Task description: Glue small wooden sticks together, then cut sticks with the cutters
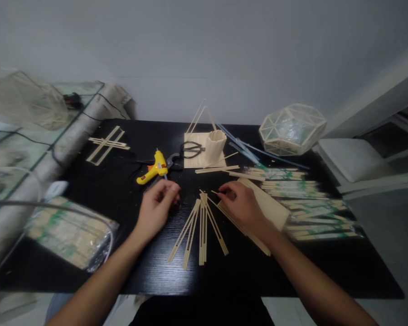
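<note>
My left hand (159, 204) is loosely closed above the black table, just in front of a yellow glue gun (157, 168); nothing shows between its fingers. My right hand (242, 203) pinches a thin wooden stick, whose tip (214, 192) pokes out to the left. Between my hands, several wooden sticks (203, 233) lie fanned out, their far ends close together. Partly under my right hand and forearm are more sticks and a flat wooden board (270, 206). Blur hides the exact fingertip contact.
Behind the hands stand a square wooden base (193, 156) with a stick cup (215, 147) and black scissors (191, 150). Bundled sticks (313, 217) lie right, a packet (71, 231) left. A faceted stick frame (292, 129) sits back right, crossed sticks (108, 145) back left.
</note>
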Demonstrator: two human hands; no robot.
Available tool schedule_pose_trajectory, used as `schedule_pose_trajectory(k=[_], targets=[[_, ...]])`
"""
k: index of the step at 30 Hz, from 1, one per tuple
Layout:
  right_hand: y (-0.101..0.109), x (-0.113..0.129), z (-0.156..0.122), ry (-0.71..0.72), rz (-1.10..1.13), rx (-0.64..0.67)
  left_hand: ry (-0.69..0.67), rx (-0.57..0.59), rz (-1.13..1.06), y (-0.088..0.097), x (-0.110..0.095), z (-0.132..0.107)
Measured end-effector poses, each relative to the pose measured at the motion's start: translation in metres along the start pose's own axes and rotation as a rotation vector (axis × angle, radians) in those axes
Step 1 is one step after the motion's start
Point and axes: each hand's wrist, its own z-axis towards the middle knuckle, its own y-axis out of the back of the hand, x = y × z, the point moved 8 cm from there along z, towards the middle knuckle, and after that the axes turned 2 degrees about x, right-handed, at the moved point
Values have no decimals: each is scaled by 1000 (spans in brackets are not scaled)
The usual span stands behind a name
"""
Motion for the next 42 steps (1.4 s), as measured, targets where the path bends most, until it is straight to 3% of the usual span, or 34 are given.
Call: schedule_pose_trajectory(k=[5,8,10,15,21,25,31,36,42], targets=[[18,-3,32,94,-133,-37,52,-212,-53,54,1,26],[24,-10,57,104,-205,-31,53,-320,107,82,6,34],[22,-14,70,116,-233,-2,60,-325,246,93,13,36],[13,-22,86,125,-266,16,-17,-312,585,107,26,33],[15,-35,88,118,-316,24,-52,-146,683,100,41,36],[20,-38,81,117,-339,24,-14,-7,813,91,45,43],[22,-33,56,125,-320,5,-25,90,956,87,40,49],[49,-36,41,125,-352,-40,-35,43,1014,109,38,48],[89,-68,28,30,-468,-44,-72,22,1110,152,41,40]])
